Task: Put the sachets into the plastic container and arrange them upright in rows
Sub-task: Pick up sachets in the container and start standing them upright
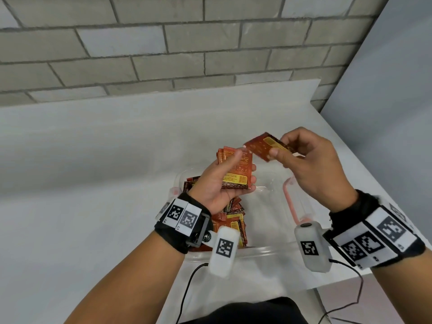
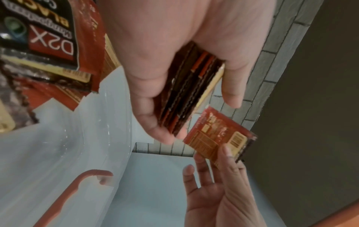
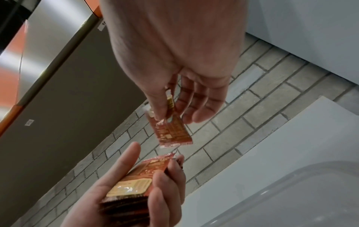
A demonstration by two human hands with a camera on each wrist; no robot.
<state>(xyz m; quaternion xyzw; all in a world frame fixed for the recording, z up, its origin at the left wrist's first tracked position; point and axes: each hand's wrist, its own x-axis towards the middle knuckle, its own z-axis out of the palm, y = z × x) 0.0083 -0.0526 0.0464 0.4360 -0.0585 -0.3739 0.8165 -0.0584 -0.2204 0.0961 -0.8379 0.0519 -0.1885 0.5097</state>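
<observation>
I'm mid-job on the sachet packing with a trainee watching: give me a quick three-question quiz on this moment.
1. True or false: the left hand grips a stack of sachets above the plastic container.
2. What does the right hand hold? A) a lid B) a single sachet C) nothing
3. Fill in: the loose sachets in the container lie on its ____ side in the head view.

Key: 1 true. 2 B, pinched between thumb and fingers. 3 left; the right part shows bare bottom.

Both hands (image 1: 222, 181) (image 1: 311, 164) raised, fingers curled.
</observation>
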